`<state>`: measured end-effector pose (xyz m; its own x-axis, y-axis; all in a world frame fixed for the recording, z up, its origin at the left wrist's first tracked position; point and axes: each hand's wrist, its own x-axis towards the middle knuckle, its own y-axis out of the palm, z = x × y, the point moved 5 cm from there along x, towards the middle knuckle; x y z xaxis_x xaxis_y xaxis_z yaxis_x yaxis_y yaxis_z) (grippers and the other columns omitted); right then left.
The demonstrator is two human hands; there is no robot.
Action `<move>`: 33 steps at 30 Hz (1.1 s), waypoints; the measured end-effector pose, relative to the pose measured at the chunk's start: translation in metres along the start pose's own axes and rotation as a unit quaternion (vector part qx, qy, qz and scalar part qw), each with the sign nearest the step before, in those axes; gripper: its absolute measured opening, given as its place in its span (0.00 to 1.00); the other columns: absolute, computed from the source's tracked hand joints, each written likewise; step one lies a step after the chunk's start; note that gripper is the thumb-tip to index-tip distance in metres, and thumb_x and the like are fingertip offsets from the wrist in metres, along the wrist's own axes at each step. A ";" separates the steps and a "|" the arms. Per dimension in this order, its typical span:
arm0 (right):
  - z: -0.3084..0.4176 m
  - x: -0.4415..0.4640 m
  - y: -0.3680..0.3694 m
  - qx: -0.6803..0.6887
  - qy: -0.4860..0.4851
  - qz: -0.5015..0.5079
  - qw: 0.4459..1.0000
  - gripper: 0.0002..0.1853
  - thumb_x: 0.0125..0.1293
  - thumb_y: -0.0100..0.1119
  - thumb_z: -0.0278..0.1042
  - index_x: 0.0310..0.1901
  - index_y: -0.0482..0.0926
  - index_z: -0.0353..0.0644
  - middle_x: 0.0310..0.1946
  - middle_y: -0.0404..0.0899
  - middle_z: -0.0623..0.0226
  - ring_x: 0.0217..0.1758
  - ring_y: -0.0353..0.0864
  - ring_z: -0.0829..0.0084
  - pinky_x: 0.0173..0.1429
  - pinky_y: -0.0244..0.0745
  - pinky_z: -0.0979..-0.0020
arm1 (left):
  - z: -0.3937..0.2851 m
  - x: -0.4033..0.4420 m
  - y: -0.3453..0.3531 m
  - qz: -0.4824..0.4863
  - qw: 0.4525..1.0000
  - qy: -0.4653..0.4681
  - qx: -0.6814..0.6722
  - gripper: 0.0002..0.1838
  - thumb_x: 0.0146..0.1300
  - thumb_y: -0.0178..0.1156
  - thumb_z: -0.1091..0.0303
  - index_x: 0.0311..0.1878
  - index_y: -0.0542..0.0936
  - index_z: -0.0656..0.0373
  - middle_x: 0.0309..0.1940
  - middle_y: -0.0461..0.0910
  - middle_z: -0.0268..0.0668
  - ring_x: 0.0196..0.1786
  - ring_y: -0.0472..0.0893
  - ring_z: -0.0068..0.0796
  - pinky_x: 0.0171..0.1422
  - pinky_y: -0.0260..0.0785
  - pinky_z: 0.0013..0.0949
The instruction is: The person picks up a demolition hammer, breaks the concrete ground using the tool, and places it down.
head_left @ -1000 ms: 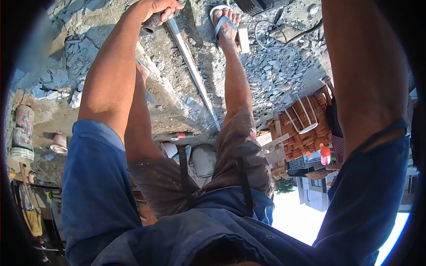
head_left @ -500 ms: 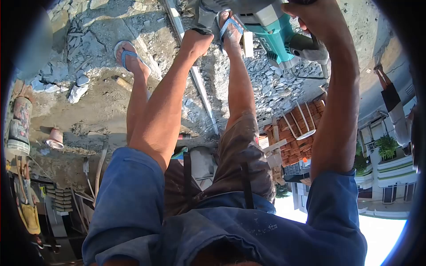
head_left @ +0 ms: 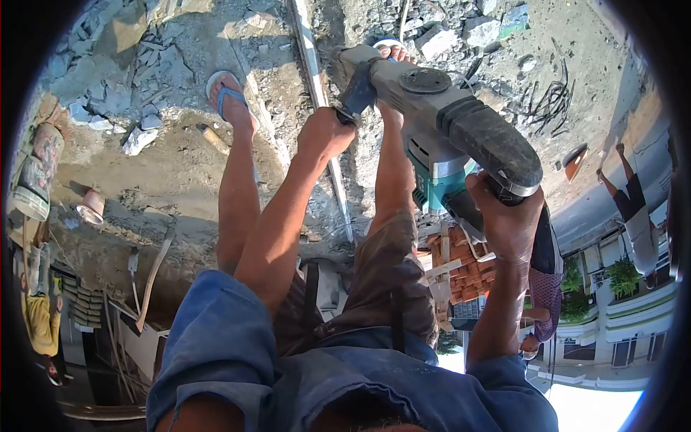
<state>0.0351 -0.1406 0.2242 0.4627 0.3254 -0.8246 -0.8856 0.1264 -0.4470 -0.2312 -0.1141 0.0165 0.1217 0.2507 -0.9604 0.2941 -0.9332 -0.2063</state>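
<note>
A large grey and teal power tool [head_left: 425,93] is held over the rubble, its narrow front end towards the upper middle. My right hand [head_left: 507,216] is closed round the black handle at its rear. Near the front, my left hand [head_left: 325,135] grips the dark side handle, with the fingers partly hidden. Below the left hand a long pale bar [head_left: 311,61] lies on the ground. My left foot in a blue-strapped sandal [head_left: 230,97] stands on the dirt, and the tool partly covers my right foot [head_left: 394,52].
Broken concrete [head_left: 162,72] covers the upper left. A dark cable [head_left: 551,104] lies upper right. Buckets [head_left: 32,187] and a small pot [head_left: 91,205] stand left, above a pickaxe-like tool [head_left: 155,277]. Stacked bricks [head_left: 468,270] and a person in patterned sleeves [head_left: 545,299] are lower right; another person [head_left: 637,216] stands far right.
The tool has come lower and more fully into view, angled to the upper left. My right hand has moved down with it. My left hand, earlier near the upper left, is now by its front.
</note>
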 end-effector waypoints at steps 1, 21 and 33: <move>0.008 -0.006 -0.005 -0.007 -0.015 0.016 1.000 0.11 0.54 0.74 0.23 0.38 0.82 0.36 0.28 0.82 0.73 0.28 0.79 0.82 0.35 0.74 0.77 | -0.002 -0.008 -0.005 -0.017 1.000 0.005 -0.005 0.19 0.58 0.63 0.54 0.37 0.84 0.64 0.31 0.84 0.55 0.39 0.85 0.56 0.43 0.76 0.46; 0.103 -0.016 0.066 -0.094 -0.063 0.038 0.993 0.07 0.59 0.71 0.24 0.38 0.82 0.36 0.30 0.83 0.73 0.34 0.79 0.83 0.41 0.74 0.76 | 0.041 0.084 -0.015 -0.056 0.979 0.188 0.057 0.15 0.61 0.60 0.57 0.38 0.82 0.62 0.29 0.84 0.47 0.36 0.85 0.48 0.40 0.77 0.45; 0.196 0.012 0.113 -0.067 -0.047 0.202 0.976 0.08 0.60 0.68 0.27 0.28 0.79 0.37 0.18 0.76 0.74 0.20 0.72 0.85 0.25 0.65 0.78 | 0.043 0.087 -0.062 -0.009 0.957 0.265 -0.120 0.17 0.62 0.59 0.60 0.31 0.77 0.69 0.15 0.74 0.44 0.14 0.70 0.34 0.22 0.66 0.39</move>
<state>-0.0679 0.0609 0.2317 0.0655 0.4089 -0.9102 -0.9785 -0.1524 -0.1388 -0.2800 -0.0455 -0.0628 0.5594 0.4206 -0.7143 0.5018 -0.8577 -0.1121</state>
